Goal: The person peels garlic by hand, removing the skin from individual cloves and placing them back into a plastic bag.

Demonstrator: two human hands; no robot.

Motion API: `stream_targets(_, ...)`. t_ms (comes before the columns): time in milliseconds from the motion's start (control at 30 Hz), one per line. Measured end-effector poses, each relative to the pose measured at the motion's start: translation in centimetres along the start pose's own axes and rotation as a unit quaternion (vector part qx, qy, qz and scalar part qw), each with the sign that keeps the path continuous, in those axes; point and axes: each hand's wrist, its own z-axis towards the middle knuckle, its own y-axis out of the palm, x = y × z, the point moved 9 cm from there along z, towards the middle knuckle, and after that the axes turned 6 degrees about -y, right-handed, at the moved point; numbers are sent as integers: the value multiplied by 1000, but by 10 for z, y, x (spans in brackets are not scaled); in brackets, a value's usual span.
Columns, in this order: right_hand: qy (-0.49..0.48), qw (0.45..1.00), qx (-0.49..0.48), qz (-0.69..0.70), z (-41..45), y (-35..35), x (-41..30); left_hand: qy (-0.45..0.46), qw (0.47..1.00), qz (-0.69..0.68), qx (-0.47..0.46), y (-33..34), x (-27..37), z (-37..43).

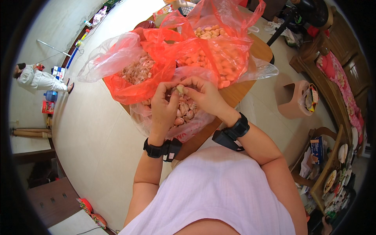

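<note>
A pale garlic clove point(180, 88) is pinched between the fingertips of my left hand point(165, 102) and my right hand point(204, 95), which meet over an open plastic bag of unpeeled garlic cloves point(183, 113). Just beyond on the left, a red plastic bag point(126, 92) holds papery garlic skins point(138, 70). Peeled cloves point(210, 31) fill another red bag point(218, 58) behind my right hand, partly seen through its film. Both wrists wear black strapped devices.
The bags rest on a wooden table point(235, 92). Right of it stands a beige plastic stool point(293, 100) with a packet on top, near a wooden bench point(342, 97). A dark red lid point(144, 24) shows behind the bags. Another person point(41, 77) stands far left.
</note>
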Motion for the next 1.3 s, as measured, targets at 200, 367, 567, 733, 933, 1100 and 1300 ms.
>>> stream_targets(200, 65, 989, -14, 132, -2, 4, 17, 0, 1000, 3, 9, -1, -1, 1)
stream_targets(367, 95, 982, -26, 160, -3, 6, 17, 37, 997, 67, 27, -4, 1, 2)
stream_targets(567, 117, 973, -74, 184, -3, 9, 24, 21, 998, 60, 23, -3, 0, 1)
stream_targets(733, -6, 995, -22, 101, 1, 3, 19, 72, 988, 129, 33, -1, 5, 5)
stream_targets(933, -33, 997, -9, 69, -2, -3, 19, 50, 986, 151, 43, -3, -2, 10)
stream_targets(1100, 21, 982, 24, 188, -1, -13, 20, -18, 995, 93, 26, -9, -29, 15)
stream_targets(1300, 49, 982, 39, 180, -1, -17, 29, -115, 983, -125, -75, 5, -38, 12)
